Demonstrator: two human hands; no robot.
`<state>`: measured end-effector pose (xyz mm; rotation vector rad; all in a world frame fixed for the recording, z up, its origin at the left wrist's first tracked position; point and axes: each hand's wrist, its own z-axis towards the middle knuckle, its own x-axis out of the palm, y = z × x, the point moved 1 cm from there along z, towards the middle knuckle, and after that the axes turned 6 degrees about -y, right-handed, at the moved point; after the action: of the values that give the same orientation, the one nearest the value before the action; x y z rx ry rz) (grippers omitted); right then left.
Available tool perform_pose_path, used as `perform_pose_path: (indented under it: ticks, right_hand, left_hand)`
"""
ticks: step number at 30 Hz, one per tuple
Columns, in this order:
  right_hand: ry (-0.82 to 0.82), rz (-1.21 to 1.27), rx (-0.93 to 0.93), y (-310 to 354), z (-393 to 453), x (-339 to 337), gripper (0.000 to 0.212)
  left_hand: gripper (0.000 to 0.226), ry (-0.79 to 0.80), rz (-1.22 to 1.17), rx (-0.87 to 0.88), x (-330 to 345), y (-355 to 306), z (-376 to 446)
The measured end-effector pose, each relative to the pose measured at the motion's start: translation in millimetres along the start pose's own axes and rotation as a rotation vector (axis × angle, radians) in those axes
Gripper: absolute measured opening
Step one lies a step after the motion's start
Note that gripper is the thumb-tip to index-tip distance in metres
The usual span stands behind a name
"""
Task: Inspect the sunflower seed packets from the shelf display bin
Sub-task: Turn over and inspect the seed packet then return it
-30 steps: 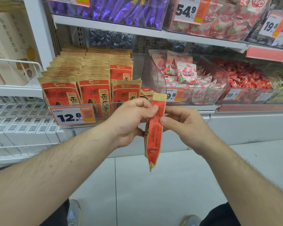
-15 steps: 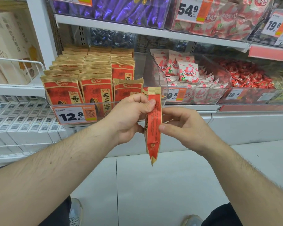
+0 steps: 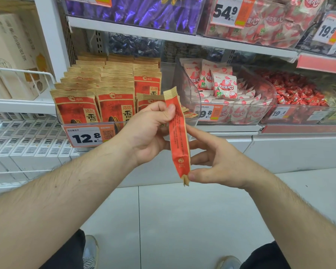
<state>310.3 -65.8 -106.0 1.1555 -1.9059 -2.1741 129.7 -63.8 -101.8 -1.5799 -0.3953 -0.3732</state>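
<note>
Before the white shelf (image 3: 182, 38), clear plastic display bin (image 3: 190, 90) stacked with red-and-tan seed packets (image 3: 113, 105). Held edge-on, upright between both hands: one narrow red paper sunflower seed packet (image 3: 177, 136), tan crimped ends. Left hand (image 3: 145, 134) pinches its top; right hand (image 3: 219, 164) pinches bottom corner, other fingers spread.

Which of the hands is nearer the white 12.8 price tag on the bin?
Left. The left hand sits just right of the white 12.8 price tag; the right hand is farther right, beyond the red packet.
</note>
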Motion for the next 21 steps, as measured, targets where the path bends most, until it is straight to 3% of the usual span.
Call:
perform_pose_path:
  ticks: [11, 14, 17, 21]
  right_hand:
    - [-0.012, 0.021, 0.013, 5.0, -4.2, -3.2, 0.097]
    - [-0.011, 0.021, 0.011, 3.5, -3.6, -4.3, 0.097]
    - [-0.03, 0.031, -0.001, 0.7, -2.8, -2.7, 0.098]
    - [-0.094, -0.039, -0.022, -3.1, -0.3, 3.1, 0.104]
  left_hand:
    - [0.02, 0.02, -0.081, -0.082, 0.3, 1.5, 0.7]
    - [0.024, 0.002, -0.065, -0.074, -0.7, 1.6, 1.6]
    - [0.011, -0.011, -0.052, -0.057, 0.8, 0.1, -0.8]
    - [0.021, -0.087, -0.014, 0.008, 1.8, -3.2, -2.2]
